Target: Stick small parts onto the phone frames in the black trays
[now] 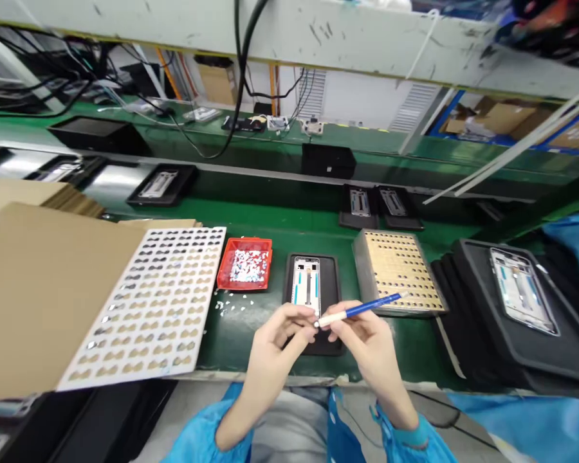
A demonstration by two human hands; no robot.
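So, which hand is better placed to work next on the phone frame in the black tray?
Probably the right hand: it holds the blue pen tool, tip over the phone frame. The left hand only meets that tip.

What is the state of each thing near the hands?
Right hand: holds the blue pen tool, tip toward the left hand.
Left hand: fingers pinched at the tip.
Phone frame: flat in the black tray.
Red tray: holds small scraps.
Die-cut sheet: partly emptied.
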